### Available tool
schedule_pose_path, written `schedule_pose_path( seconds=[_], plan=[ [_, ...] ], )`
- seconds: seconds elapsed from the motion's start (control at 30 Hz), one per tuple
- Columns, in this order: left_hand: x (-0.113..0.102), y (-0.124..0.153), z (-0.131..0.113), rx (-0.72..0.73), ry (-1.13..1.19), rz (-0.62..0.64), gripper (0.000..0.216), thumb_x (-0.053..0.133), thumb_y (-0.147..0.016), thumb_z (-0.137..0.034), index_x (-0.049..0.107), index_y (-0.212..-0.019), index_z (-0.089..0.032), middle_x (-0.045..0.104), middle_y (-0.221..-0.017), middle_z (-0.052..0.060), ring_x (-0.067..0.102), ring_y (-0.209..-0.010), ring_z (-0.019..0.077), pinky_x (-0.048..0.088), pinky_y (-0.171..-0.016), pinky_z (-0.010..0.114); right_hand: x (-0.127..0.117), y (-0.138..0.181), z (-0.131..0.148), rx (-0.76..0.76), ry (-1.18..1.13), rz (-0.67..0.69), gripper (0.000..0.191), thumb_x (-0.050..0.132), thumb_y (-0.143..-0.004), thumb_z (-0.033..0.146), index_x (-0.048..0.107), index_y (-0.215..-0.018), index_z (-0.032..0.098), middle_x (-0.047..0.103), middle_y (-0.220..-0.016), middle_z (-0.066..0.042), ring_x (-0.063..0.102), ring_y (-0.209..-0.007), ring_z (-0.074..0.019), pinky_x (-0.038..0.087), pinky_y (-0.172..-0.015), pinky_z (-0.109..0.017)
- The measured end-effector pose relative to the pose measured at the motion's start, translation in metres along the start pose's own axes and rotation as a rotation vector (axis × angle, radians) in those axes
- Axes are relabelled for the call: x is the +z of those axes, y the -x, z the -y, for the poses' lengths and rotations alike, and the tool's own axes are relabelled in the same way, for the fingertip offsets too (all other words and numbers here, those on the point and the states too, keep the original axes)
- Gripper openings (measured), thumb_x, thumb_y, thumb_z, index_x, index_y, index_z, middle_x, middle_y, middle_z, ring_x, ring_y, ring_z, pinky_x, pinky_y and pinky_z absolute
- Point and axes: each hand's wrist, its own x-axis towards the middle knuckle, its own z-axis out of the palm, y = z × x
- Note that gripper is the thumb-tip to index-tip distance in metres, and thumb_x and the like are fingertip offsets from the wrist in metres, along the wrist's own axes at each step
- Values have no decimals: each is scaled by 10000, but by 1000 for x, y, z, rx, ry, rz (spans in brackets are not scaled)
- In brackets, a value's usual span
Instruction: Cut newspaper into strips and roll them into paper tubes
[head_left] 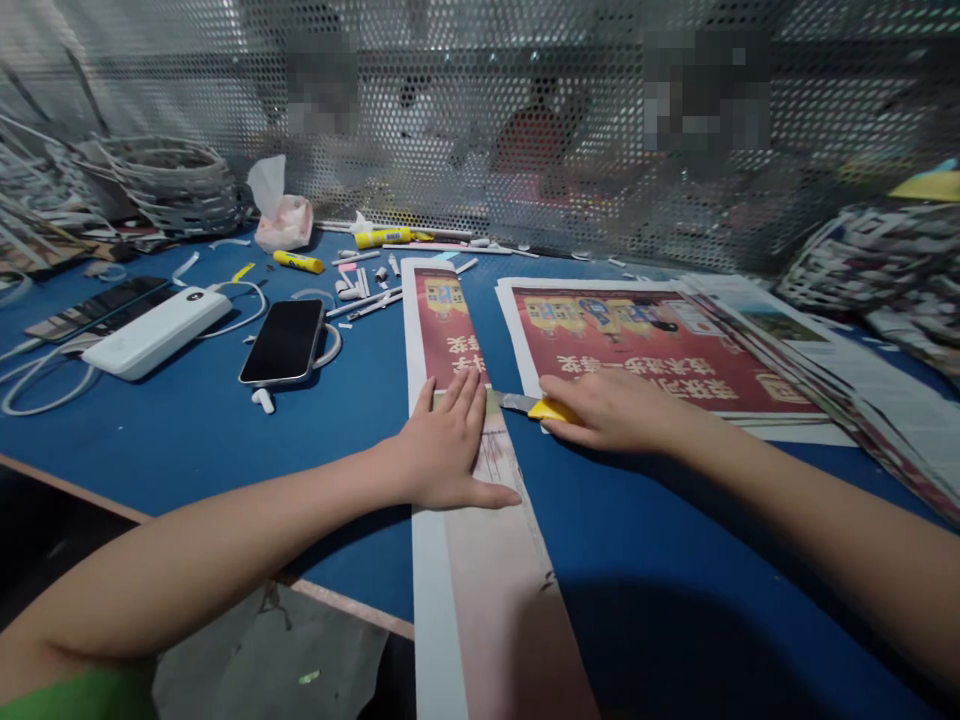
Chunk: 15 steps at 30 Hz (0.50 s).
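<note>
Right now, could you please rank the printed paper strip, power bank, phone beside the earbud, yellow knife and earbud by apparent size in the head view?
1. Printed paper strip
2. Power bank and phone: too alike to rank
3. Yellow knife, partly hidden by the right hand
4. Earbud

The folded newspaper runs off the bottom edge; the right hand hides part of the yellow cutter.

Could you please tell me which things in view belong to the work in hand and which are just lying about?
In use:
Paper strip, under the left hand
Yellow cutter, in the right hand
Printed sheets alongside, probably

Apparently just lying about:
White power bank
Earbud
Phone beside the earbud
Tissue pack
</note>
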Motion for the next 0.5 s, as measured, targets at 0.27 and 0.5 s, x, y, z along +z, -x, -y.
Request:
schedule_pose_path(
  seconds=[0.27, 0.5],
  plan=[
    [0, 1, 0, 1, -10, -7, 1148, 186, -649, -839, 14, -1391, 19, -70, -1434, 207, -110, -1319, 325, 16, -1045, 533, 1, -12, -2, 23, -23, -42, 307, 360, -841, 379, 512, -979, 150, 621, -738, -94, 556, -583, -186, 175, -477, -258],
    [-2, 0, -1, -3, -4, 18, 1150, 195, -653, -836, -9, -1388, 25, -97, -1429, 203, -135, -1313, 322, 7, -1045, 535, 2, -23, -8, 21, -10, -75, 335, 346, -840, 396, 507, -982, 139, 618, -716, -100, 543, -560, -184, 177, -477, -264]
  ],
)
